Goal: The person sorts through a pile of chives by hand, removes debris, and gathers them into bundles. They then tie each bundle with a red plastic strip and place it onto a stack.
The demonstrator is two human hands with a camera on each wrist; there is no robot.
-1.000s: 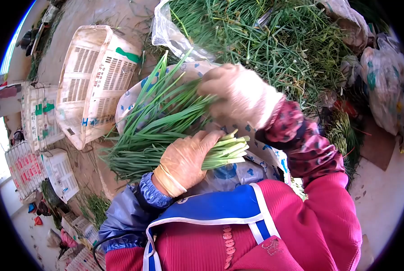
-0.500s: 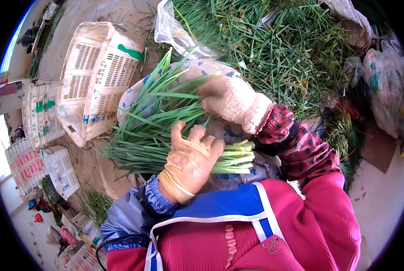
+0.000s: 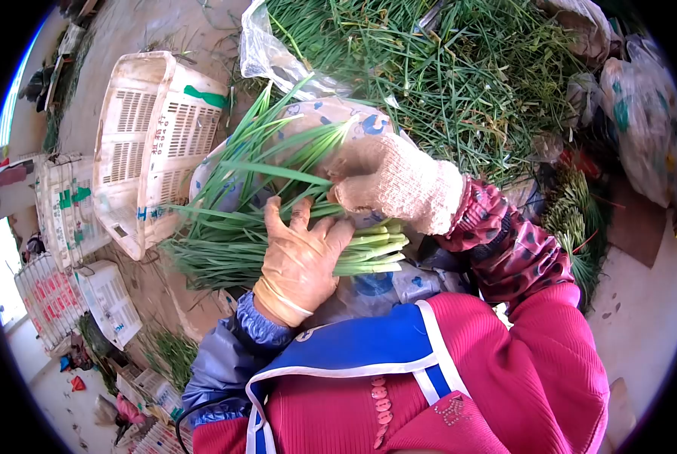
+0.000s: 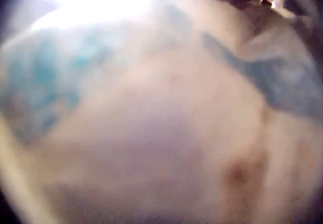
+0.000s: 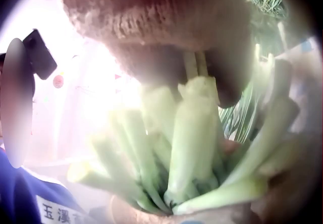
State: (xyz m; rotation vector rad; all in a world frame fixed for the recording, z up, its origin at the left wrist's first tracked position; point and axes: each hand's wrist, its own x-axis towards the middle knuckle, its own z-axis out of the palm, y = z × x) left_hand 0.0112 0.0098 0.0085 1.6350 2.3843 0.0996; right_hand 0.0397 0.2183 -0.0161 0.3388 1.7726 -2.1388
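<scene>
A bundle of garlic chives (image 3: pixel 221 253), with long flat leaves and pale cut ends, lies across the lap. My left hand (image 3: pixel 300 261), in a tan rubber glove, holds it from above near the stems, with fingers spread over the leaves. Just above, my right hand (image 3: pixel 399 181), in a white knitted glove, pinches a few chives with curled fingers. In the right wrist view thick pale stems (image 5: pixel 194 138) fan upward, close under the knitted glove (image 5: pixel 156 27). Loose chives (image 3: pixel 315 144) lie on a blue-patterned plastic sheet (image 3: pixel 376 121). The left wrist view is blurred.
A heap of loose greens (image 3: pixel 459 91) spreads at the back, beside clear plastic (image 3: pixel 266 49). White plastic crates (image 3: pixel 157 144) stand at the left. Bundled stalks (image 3: pixel 573 219) and a stuffed plastic bag (image 3: pixel 641 121) lie at the right.
My left hand has shifted its hold on the bundle, its fingers lifting and spreading over the leaves. My right hand has slowed from a blur, staying near the loose chives.
</scene>
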